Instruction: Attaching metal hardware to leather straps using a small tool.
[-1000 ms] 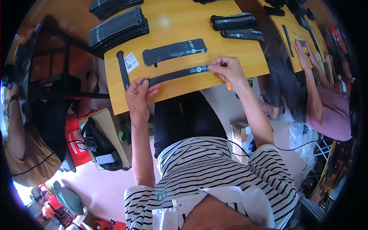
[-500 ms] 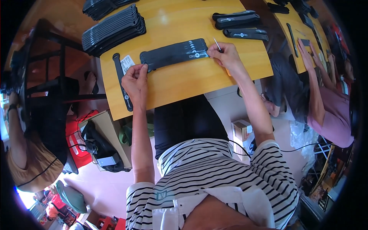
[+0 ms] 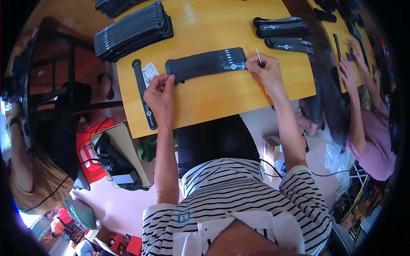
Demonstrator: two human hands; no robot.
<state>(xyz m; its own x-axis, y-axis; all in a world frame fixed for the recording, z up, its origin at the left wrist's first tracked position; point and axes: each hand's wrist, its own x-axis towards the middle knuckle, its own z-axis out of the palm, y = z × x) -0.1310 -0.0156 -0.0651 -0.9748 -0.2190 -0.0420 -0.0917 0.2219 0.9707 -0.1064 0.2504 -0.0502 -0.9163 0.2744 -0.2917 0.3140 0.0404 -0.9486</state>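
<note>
A fanned row of black straps [image 3: 198,65] with white print lies across the table in front of me. At its left end, the thumb and fingers of my left hand [image 3: 159,96] close on the straps' edge. My right hand [image 3: 267,74] pinches the right end, and a thin pointed metal tool [image 3: 258,54] sticks up from its fingers; the tool's lower part is hidden. Beside my left hand lies one single black strap [image 3: 143,94] with a slotted end, near a white printed label [image 3: 149,71].
A thick stack of black straps [image 3: 134,32] stands at the back left, with another pile [image 3: 117,6] behind it. Smaller strap bundles [image 3: 284,27] lie at the back right of the yellow table [image 3: 213,96]. A person in pink [image 3: 371,153] works at a table on the right.
The whole view has shifted, so the table and hands appear slightly farther right and lower. Both hands stay at the two ends of the strap row.
</note>
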